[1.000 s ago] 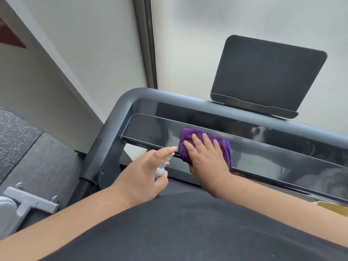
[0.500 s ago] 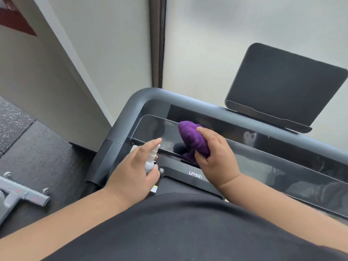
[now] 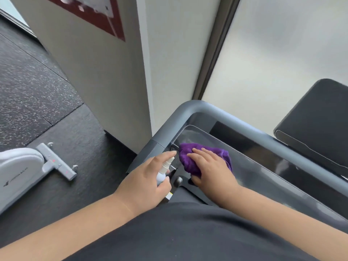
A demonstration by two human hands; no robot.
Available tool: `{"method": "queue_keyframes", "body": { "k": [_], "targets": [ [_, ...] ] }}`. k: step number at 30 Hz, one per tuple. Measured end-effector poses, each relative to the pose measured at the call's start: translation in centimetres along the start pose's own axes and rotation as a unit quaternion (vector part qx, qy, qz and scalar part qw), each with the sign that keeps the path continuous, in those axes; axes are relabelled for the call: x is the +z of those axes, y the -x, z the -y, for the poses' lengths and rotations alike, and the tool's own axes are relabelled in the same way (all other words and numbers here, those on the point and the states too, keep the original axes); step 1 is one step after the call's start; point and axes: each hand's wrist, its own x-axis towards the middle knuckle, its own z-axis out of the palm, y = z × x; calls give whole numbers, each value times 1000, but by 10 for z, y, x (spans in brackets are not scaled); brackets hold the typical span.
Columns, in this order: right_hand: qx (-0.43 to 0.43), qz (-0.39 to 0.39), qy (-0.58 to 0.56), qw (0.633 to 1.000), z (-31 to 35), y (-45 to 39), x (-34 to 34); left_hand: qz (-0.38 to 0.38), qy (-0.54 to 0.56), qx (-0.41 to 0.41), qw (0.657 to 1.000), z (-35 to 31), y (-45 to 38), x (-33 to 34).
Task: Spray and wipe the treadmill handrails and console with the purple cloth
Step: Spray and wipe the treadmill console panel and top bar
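The bunched purple cloth (image 3: 190, 157) lies on the left end of the treadmill's glossy black console (image 3: 263, 170). My right hand (image 3: 211, 168) presses flat on top of the cloth, fingers spread towards the left. Just left of it, my left hand (image 3: 148, 178) grips a small white spray bottle (image 3: 163, 172), index finger stretched over its nozzle, which points at the console. The grey handrail (image 3: 188, 113) curves round the console's far left corner.
A dark tablet holder (image 3: 316, 119) stands on the frame at the right. A white wall corner (image 3: 120, 81) rises close on the left. On the dark rubber floor at the left sits a white and grey machine base (image 3: 24, 170).
My right hand went from gripping the lifted, bunched cloth to pressing it flat, farther left on the console. The view swung left. The left hand kept hold of the bottle.
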Motion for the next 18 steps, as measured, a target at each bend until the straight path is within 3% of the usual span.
{"method": "queue_keyframes", "body": {
  "k": [5, 11, 16, 18],
  "targets": [
    [17, -53, -57, 997, -4, -2, -9, -91, -22, -63, 994, 10, 0, -31],
    [41, -37, -143, 988, 8, -17, -18, -65, -56, -109, 990, 18, -11, -48],
    [35, -181, -207, 961, 23, -75, -53, -62, -32, -130, 989, 21, 3, -40],
    [10, -177, -186, 966, 24, -106, -66, -69, -22, -144, 987, 26, 12, -40]
  ]
}}
